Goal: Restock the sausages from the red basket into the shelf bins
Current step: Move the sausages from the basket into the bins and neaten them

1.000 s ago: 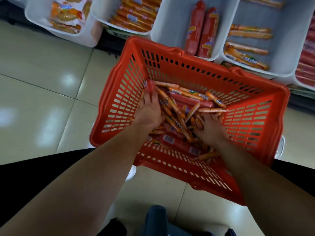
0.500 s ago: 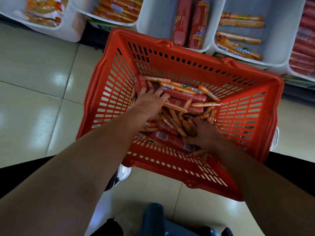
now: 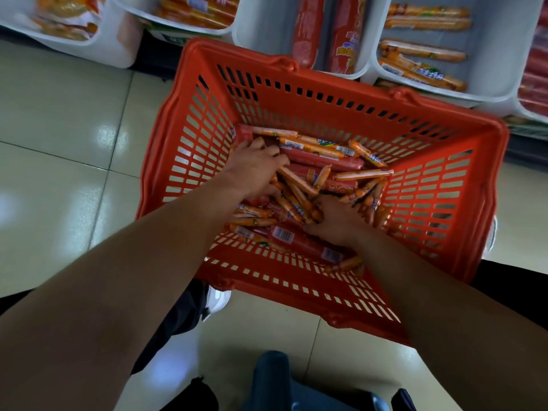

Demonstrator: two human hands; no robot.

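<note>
The red basket (image 3: 189,134) stands on the tiled floor in front of the shelf, holding a loose pile of thin orange sausages (image 3: 366,174) over thicker red sausages (image 3: 323,161). Both my hands are down inside it. My left hand (image 3: 255,169) lies on the pile at the far left, fingers curled over red sausages. My right hand (image 3: 333,219) is dug into the orange sausages nearer me, its fingers closed around a bunch of them; the fingertips are hidden in the pile.
White shelf bins line the top edge: one with two big red sausages (image 3: 308,28), one with orange sausage packs (image 3: 421,72), another with orange packs (image 3: 195,10). A white shoe (image 3: 218,299) and dark trousers show below the basket.
The left hand slid a little farther into the basket's far left corner. The right hand closed deeper into the orange sausages. The view shifted slightly toward the shelf.
</note>
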